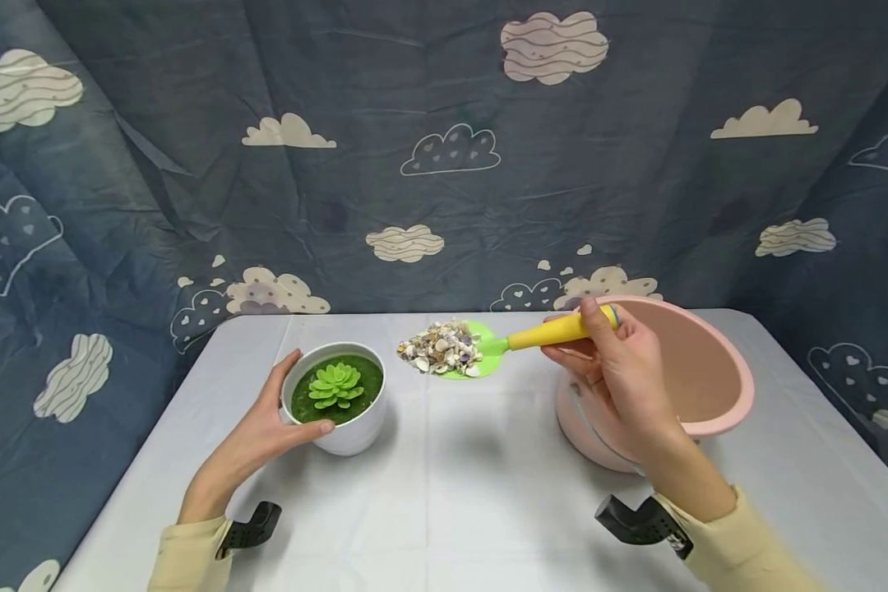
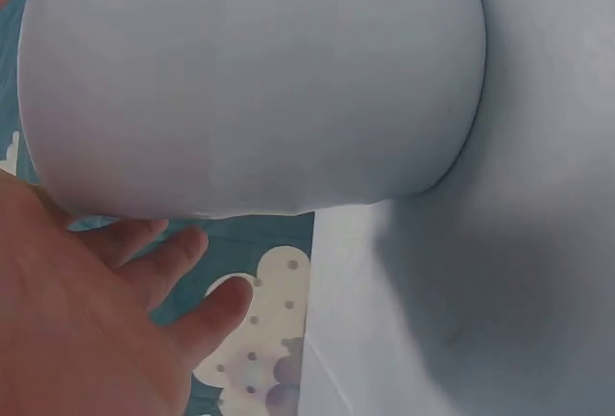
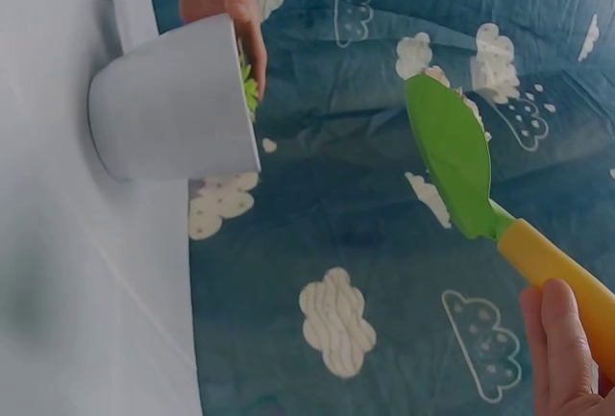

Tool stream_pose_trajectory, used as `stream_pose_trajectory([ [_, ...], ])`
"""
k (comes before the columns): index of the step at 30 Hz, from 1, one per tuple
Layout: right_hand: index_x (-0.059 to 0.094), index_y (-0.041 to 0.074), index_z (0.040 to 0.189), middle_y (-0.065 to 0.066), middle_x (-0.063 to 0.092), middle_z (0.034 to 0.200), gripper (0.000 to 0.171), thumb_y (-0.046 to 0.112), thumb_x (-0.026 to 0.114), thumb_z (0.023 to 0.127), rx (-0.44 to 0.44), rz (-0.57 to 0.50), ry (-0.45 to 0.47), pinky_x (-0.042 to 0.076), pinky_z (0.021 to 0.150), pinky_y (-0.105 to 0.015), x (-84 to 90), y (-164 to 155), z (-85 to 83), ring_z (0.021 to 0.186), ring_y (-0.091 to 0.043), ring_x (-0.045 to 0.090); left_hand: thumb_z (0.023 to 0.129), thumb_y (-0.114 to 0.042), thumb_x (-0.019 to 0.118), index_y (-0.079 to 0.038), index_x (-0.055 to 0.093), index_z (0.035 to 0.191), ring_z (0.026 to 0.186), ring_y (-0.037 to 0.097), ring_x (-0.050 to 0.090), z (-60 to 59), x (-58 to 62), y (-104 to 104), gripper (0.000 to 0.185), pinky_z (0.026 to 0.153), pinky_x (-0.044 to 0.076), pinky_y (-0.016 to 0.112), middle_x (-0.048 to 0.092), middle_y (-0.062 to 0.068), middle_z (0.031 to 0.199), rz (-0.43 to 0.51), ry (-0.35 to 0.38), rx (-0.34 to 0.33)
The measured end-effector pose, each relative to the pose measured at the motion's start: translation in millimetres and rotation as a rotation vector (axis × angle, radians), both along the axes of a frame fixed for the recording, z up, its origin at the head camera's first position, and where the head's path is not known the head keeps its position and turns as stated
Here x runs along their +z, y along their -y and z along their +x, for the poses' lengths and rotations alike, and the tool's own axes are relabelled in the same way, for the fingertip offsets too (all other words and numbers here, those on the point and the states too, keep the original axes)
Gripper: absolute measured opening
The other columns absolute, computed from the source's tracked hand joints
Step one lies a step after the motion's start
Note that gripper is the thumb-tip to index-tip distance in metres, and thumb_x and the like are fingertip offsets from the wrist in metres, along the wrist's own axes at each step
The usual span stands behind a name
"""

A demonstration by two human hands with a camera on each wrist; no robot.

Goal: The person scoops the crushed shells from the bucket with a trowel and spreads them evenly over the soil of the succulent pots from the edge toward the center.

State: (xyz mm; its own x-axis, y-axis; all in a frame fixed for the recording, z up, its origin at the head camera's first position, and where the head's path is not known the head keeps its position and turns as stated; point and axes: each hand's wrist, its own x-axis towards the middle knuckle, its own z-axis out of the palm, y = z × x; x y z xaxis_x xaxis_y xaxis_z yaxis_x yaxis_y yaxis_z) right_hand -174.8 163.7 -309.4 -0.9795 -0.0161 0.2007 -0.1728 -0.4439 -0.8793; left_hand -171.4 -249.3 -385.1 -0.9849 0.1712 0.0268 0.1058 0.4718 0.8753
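On the worktop point(image 1: 444, 477), your left hand point(image 1: 266, 432) cups the white pot point(image 1: 340, 415). Your right hand point(image 1: 617, 370) grips the scoop point(image 1: 488, 345), its shell-laden blade pointing left toward the pot, just beside its rim.

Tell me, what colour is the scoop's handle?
Yellow. The scoop's handle shows best in the head view, gripped by the right hand.

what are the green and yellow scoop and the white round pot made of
Green and yellow scoop: probably plastic, judging by its bright uniform colour and smooth, thin moulded blade; it carries small shells.
White round pot: smooth, matte to slightly glossy, no visible seam; ceramic or plastic, the pictures leave it open.
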Motion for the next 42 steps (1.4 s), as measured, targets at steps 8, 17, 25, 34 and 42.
stream_pose_trajectory([
  [8, 0.048, -0.006, 0.111, -0.019, 0.069, 0.106, 0.034, 0.023, 0.061, 0.098, -0.011, 0.043, -0.011, 0.054, 0.077, -0.044, -2.3, 20, -5.1, 0.097, -0.028, 0.070, 0.074, -0.016, 0.084, -0.018, 0.006, 0.159, 0.143, 0.038, 0.017, -4.1, -8.7, 3, 0.115, 0.110, 0.013, 0.065, 0.018, 0.018, 0.158, 0.119, 0.028, -0.048],
  [17, 0.048, -0.004, 0.113, -0.017, 0.071, 0.103, 0.036, 0.025, 0.063, 0.098, 0.023, 0.032, 0.046, 0.053, 0.080, -0.045, -10.1, 41, -14.9, 0.097, -0.028, 0.070, 0.076, -0.016, 0.083, -0.021, 0.006, 0.159, 0.143, 0.035, 0.017, -2.1, -13.6, 3, 0.114, 0.111, 0.014, 0.062, 0.015, 0.015, 0.159, 0.178, 0.050, -0.046],
  [25, 0.047, -0.002, 0.110, -0.015, 0.072, 0.100, 0.036, 0.025, 0.066, 0.096, 0.037, 0.033, 0.096, 0.055, 0.079, -0.043, -20.1, 62, -29.7, 0.090, -0.027, 0.071, 0.079, -0.020, 0.081, -0.028, 0.006, 0.159, 0.146, 0.034, 0.009, -1.1, -12.1, 4, 0.110, 0.110, 0.016, 0.062, 0.005, 0.009, 0.162, 0.167, 0.070, -0.038],
  [34, 0.048, -0.002, 0.108, -0.016, 0.071, 0.102, 0.037, 0.026, 0.068, 0.095, 0.047, 0.034, 0.135, 0.055, 0.080, -0.042, -31.5, 86, -42.5, 0.091, -0.028, 0.071, 0.079, -0.020, 0.081, -0.030, 0.006, 0.159, 0.146, 0.035, 0.009, -1.4, -12.0, 5, 0.110, 0.110, 0.016, 0.062, 0.004, 0.010, 0.162, 0.165, 0.078, -0.042],
  [42, 0.048, -0.002, 0.108, -0.018, 0.071, 0.104, 0.039, 0.027, 0.069, 0.094, 0.051, 0.058, 0.144, 0.056, 0.078, -0.042, -41.0, 105, -50.4, 0.089, -0.028, 0.071, 0.079, -0.017, 0.082, -0.024, 0.005, 0.159, 0.145, 0.034, 0.010, -3.7, -13.6, 5, 0.112, 0.112, 0.013, 0.060, 0.007, 0.013, 0.162, 0.188, 0.064, -0.051],
])
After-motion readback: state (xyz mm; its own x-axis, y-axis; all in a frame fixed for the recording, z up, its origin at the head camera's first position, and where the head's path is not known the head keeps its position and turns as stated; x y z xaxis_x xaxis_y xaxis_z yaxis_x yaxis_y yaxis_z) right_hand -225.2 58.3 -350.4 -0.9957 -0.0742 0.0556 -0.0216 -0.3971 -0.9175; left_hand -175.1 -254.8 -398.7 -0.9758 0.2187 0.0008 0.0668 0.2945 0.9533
